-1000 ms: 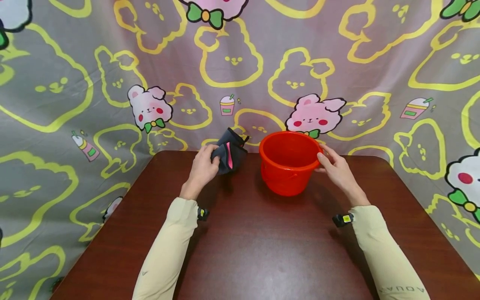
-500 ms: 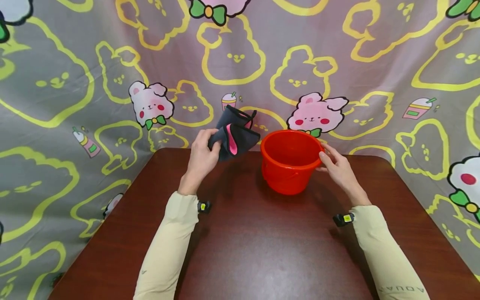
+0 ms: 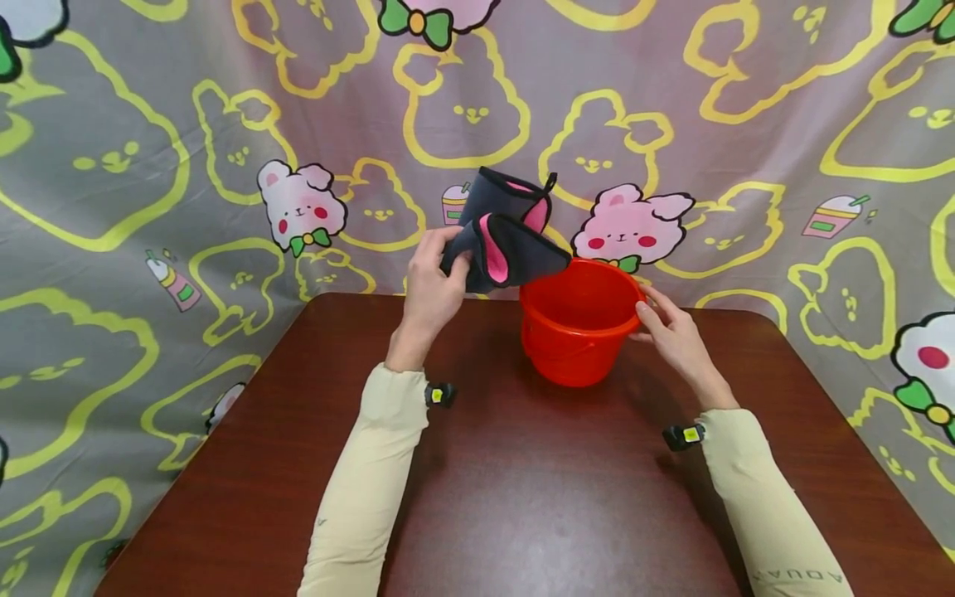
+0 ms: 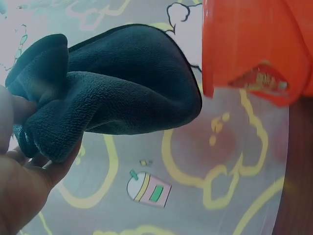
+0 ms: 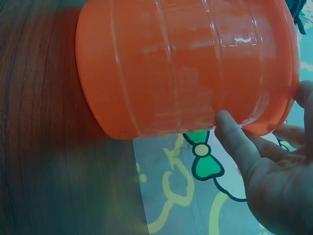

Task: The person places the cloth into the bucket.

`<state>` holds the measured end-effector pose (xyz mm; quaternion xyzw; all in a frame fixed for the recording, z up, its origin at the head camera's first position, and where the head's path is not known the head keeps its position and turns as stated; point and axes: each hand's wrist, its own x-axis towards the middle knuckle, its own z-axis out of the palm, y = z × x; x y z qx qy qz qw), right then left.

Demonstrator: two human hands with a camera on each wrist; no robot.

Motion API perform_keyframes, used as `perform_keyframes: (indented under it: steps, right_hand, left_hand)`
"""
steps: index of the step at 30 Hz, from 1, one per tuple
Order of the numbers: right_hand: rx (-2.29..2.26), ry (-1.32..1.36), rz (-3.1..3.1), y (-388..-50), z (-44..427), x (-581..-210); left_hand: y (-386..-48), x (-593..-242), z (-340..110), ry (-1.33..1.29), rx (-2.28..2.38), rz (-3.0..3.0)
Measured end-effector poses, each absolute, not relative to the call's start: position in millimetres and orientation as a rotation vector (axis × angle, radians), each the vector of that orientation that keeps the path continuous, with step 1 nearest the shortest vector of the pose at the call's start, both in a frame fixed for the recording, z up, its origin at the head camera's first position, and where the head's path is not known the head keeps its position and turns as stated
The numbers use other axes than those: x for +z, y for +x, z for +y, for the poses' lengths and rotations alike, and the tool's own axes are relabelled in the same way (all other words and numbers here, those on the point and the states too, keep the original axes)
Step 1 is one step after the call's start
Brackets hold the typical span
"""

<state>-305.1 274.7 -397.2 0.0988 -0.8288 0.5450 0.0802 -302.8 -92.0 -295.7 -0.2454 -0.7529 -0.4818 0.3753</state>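
In my left hand (image 3: 435, 286) I pinch one bunched end of a dark grey cleaning cloth (image 3: 533, 249) with black edging and pink showing in its folds. The cloth is in the air, its free corner at the left rim of a red plastic bucket (image 3: 574, 356). The bucket stands upright on the table. My right hand (image 3: 675, 344) holds its right rim, with the thumb at the rim and other fingers outside. In the right wrist view, one fingertip (image 5: 223, 117) lies against the bucket wall. The left wrist view shows the cloth's textured dark side (image 4: 132, 93) beside the bucket.
The dark brown wooden table (image 3: 552, 497) has rounded far corners. A grey curtain (image 3: 477, 91) with yellow outlines and rabbit faces hangs behind it and along both sides. Both wrists carry small black cameras (image 3: 440, 395).
My left hand has lifted the cloth off the table and moved it up and to the right, towards the bucket. My right hand has stayed at the bucket rim.
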Motion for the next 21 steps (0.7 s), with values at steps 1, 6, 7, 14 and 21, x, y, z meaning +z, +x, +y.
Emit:
perform_keyframes:
  steps: [1, 6, 7, 14, 21]
  right_hand:
    - [1.631, 0.298, -2.481, -305, 274, -398]
    - [1.613, 0.280, -2.500, -305, 275, -398]
    - [1.609, 0.275, -2.502, -305, 276, -397]
    - [1.641, 0.287, -2.512, -297, 272, -386]
    - [1.662, 0.280, -2.510, -303, 275, -393]
  left_hand:
    - [-303, -295, -89, -0.634, -1.246, -1.922]
    - [-303, -290, -72, -0.655, -1.341, -1.914]
    - [-304, -289, -68, -0.661, -1.366, -1.912]
    - [-304, -295, -43, -0.676, -1.522, -1.927]
    - [-309, -315, -24, -0.656, -1.627, -1.992]
